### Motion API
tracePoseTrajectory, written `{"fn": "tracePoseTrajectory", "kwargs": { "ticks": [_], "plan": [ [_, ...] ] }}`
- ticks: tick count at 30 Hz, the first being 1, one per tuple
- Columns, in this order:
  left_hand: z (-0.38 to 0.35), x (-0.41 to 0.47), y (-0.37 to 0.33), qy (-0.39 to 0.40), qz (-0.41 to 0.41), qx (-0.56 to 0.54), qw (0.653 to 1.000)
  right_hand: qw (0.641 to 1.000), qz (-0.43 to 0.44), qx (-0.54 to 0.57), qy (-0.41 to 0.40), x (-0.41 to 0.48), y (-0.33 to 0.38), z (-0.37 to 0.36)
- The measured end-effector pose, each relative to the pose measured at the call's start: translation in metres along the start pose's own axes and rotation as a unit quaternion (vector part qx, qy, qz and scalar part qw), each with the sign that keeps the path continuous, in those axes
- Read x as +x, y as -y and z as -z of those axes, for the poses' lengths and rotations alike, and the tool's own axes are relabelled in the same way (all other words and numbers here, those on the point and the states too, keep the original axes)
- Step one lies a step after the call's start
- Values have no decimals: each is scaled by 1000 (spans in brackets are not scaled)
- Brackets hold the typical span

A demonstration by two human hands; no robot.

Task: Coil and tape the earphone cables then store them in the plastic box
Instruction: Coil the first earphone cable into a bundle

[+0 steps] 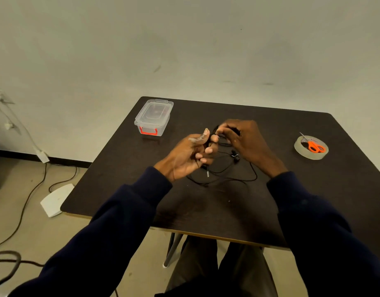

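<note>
A black earphone cable [225, 168] lies partly looped on the dark table [227, 211], with its plug near the middle and an earbud beside my right wrist. My left hand [191, 155] grips a bunch of the cable, thumb raised. Just to its right, my right hand [242, 140] pinches the cable above the table, fingers touching the left hand's fingers. The clear plastic box [153, 117] with red clips stands lidded at the far left of the table. A roll of clear tape [311, 147] sits at the far right.
Orange-handled scissors [315, 145] rest on top of the tape roll. Off the table's left edge, cords and a white flat object [56, 199] lie on the floor. A wall stands close behind the table.
</note>
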State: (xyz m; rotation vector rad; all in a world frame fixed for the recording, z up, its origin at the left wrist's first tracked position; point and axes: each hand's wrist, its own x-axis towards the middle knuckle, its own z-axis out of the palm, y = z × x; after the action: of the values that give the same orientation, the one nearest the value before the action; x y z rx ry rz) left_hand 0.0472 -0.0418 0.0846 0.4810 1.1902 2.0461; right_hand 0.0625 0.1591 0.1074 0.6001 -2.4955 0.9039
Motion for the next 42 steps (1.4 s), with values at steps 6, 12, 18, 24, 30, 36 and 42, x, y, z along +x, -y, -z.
{"fn": "tracePoseTrajectory", "kwargs": {
  "ticks": [6,12,18,24,30,36,42],
  "plan": [
    [-9,6,-12,38,-96,-180,978,956,-155,249,27,-25,5,-47],
    [11,26,-25,-39,-197,-71,977,897,-206,371,122,-51,24,-57],
    [28,22,-16,-132,-169,144,966,991,-69,74,86,-41,38,-25],
    [10,11,11,-103,-61,203,972,995,4,-101,-18,-7,37,4],
    [-2,-6,16,-24,-34,67,997,988,-83,109,-75,8,19,8],
    [-18,-3,-1,71,-101,-181,976,929,-189,317,-29,-26,18,-45],
    [4,7,-15,-78,-190,-7,979,955,-157,246,56,-54,39,-51]
  ]
}}
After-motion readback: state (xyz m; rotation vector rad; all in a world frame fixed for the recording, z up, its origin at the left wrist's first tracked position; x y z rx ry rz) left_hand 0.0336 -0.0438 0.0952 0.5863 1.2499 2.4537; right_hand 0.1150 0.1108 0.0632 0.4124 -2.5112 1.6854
